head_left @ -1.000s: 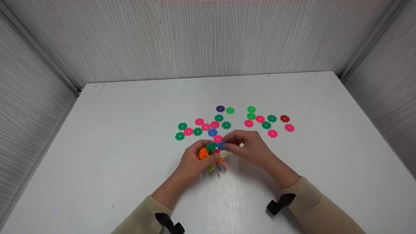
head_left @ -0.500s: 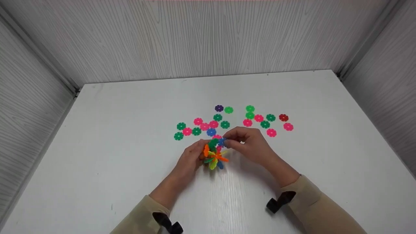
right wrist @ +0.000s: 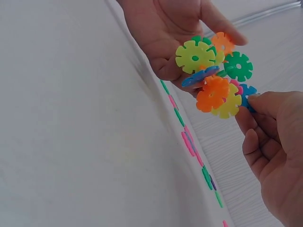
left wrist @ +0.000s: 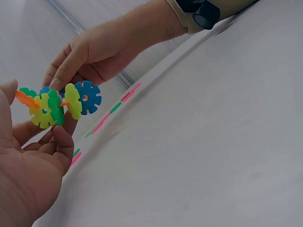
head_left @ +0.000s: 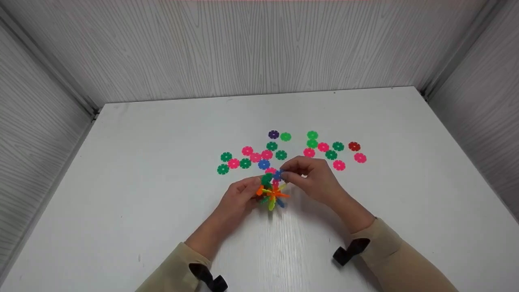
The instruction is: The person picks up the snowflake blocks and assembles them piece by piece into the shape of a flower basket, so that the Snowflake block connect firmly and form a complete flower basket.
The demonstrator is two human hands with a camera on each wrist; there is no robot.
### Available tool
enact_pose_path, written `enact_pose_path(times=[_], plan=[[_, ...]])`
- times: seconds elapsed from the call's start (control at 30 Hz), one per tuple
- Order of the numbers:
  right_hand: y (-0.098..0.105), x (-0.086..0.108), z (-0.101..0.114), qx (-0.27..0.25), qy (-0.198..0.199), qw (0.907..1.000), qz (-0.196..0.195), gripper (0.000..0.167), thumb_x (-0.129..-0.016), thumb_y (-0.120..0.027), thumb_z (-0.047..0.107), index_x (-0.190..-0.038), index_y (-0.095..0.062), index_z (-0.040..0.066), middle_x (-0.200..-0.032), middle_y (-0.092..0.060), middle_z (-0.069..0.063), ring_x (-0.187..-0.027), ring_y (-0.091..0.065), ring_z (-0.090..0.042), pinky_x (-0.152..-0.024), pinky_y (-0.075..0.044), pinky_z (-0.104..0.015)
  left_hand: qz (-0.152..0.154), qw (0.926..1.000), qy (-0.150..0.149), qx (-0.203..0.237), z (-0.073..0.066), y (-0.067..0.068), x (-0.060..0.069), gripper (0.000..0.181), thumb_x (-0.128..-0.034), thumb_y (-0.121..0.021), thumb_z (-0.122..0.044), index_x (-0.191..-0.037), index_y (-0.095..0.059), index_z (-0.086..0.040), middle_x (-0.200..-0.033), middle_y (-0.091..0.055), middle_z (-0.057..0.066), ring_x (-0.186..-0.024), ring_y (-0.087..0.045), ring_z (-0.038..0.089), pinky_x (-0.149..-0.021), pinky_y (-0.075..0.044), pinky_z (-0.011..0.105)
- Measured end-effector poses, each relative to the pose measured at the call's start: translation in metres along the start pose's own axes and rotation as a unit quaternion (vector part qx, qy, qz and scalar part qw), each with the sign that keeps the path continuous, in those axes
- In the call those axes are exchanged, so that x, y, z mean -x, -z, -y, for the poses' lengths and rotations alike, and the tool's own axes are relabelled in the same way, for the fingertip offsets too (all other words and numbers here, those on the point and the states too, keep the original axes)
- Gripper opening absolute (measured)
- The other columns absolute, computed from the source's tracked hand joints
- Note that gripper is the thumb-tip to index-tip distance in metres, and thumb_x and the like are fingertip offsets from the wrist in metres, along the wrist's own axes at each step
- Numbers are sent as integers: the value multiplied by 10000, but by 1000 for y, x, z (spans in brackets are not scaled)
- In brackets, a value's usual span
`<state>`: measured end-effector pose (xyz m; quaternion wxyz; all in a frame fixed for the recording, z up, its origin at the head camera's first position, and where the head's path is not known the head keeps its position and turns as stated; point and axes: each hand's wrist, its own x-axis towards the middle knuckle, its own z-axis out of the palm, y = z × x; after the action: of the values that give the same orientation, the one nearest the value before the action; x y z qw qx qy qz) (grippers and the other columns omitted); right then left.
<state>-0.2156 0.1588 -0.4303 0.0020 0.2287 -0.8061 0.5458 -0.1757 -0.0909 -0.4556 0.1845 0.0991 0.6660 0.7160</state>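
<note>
A cluster of interlocked notched discs (head_left: 273, 194) in orange, yellow, green, blue and pink is held above the table between both hands. The left hand (head_left: 239, 198) grips its left side, with fingers curled at an orange disc (right wrist: 222, 43). Between thumb and fingertips the right hand (head_left: 314, 178) pinches a blue disc (right wrist: 248, 96) at the cluster's far right edge. In the left wrist view another blue disc (left wrist: 88, 98) stands out beside a yellow disc (left wrist: 73, 101). Whether the pinched disc is slotted into the pink one beside it, I cannot tell.
Loose flat discs lie beyond the hands on the white table (head_left: 162, 162): green ones (head_left: 245, 163), pink ones (head_left: 339, 165), a blue one (head_left: 264, 164), a purple one (head_left: 273, 134) and a red one (head_left: 354, 146). Pale wood-grain panels (head_left: 259, 48) stand behind and at both sides.
The cluster has turned and shifted slightly right, showing more of its orange and yellow discs. The left thumb has moved back from its front. The right hand has risen slightly, still pinching the blue disc.
</note>
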Motion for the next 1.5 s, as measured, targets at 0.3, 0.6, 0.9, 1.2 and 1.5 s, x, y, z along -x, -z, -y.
enact_pose_path(times=[0.3, 0.6, 0.9, 1.2, 1.5], plan=[[0, 0, 3, 60, -22, 9995, -300, 158, -956, -815, 154, -1113, -799, 147, -1003, -777, 43, -903, -714, -188, -783, -608, -277, -231, 9995, -21, -232, -1, -1, -1, 570, -1057, -566, -572, -1489, -628, -206, -1433, -656, -10, -1298, -597, 238, -1017, -544, 337], [0, 0, 2, 49, 33, 9995, -310, 153, -969, -800, 147, -1121, -798, 167, -1010, -773, 82, -902, -719, -171, -777, -618, -292, -257, 9989, -51, -391, -2, -2, -1, 532, -1044, -620, -532, -1473, -651, -218, -1472, -640, -47, -1403, -549, 184, -1138, -481, 418], [0, 0, 0, 148, 151, 9998, -54, 160, -969, -798, 141, -1128, -801, 129, -1021, -776, 73, -914, -711, -172, -795, -624, -350, -20, 9998, -79, -175, 0, -3, 0, 499, -1081, -558, -461, -1475, -592, -157, -1469, -609, 22, -1375, -555, 226, -1122, -496, 390], [-2, -1, 2, 275, 309, 9985, 365, 160, -974, -796, 165, -1132, -811, 149, -994, -763, 114, -855, -650, -192, -728, -581, -321, 62, 9994, -122, -304, 0, -3, -1, 447, -1071, -615, -380, -1437, -632, -124, -1390, -651, 55, -1302, -590, 256, -1101, -495, 451], [14, -12, -9, 246, -302, 9992, -6, 195, -1009, -758, 206, -1185, -789, 129, -1098, -771, 45, -968, -701, -205, -788, -604, -287, -387, 9992, 1, -127, 1, -4, -1, 438, -1069, -586, -354, -1422, -655, -104, -1415, -629, 66, -1337, -560, 252, -1115, -503, 412]])
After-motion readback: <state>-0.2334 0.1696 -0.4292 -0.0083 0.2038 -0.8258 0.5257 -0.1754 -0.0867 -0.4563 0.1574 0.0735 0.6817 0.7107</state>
